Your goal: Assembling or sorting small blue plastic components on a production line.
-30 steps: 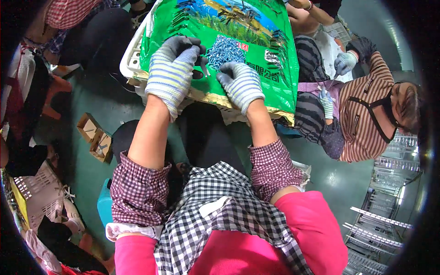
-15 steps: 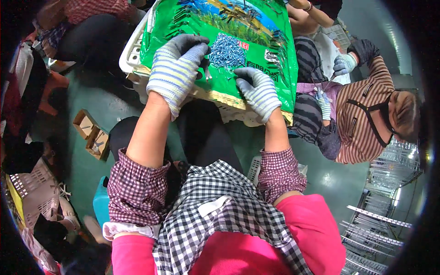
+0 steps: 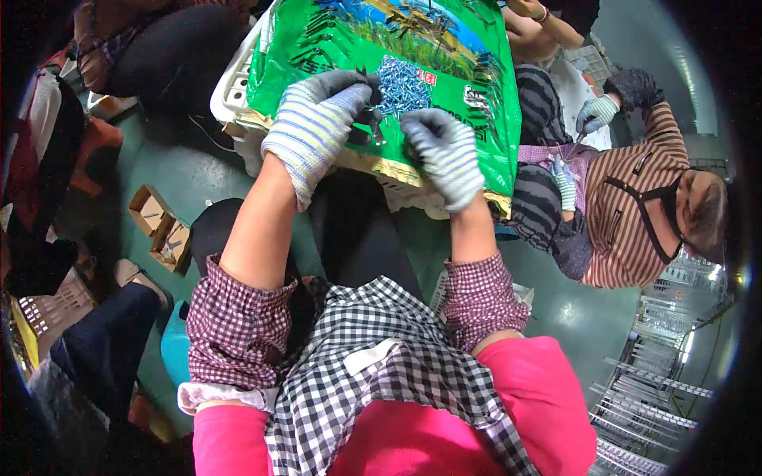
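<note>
My left hand [image 3: 313, 131], in a striped glove with grey fingertips, is closed in a pinch on a small dark part with a shiny metal tip [image 3: 375, 127]. Just right of it, my right hand [image 3: 448, 155], gloved alike, has its fingers curled and pressed together; whatever they hold is too small or hidden to make out. Beyond and between both hands lies a heap of small bluish screws [image 3: 405, 86] on a green printed bag [image 3: 498, 163]. More thin dark parts [image 3: 421, 25] are spread over the bag's far middle and along its sides.
Under the bag stands a white plastic crate [image 3: 232, 89]. An open cardboard box [image 3: 168, 238] lies on the floor at left. A co-worker in a striped top [image 3: 643, 159] sits at right, gloved hands busy. Metal racks [image 3: 647, 397] stand at lower right. Another person's leg [image 3: 111, 337] shows at lower left.
My right hand has shifted slightly left and its fingers have closed up. The dark part in my left hand sits at a different angle. A person's leg and shoe have appeared at lower left.
</note>
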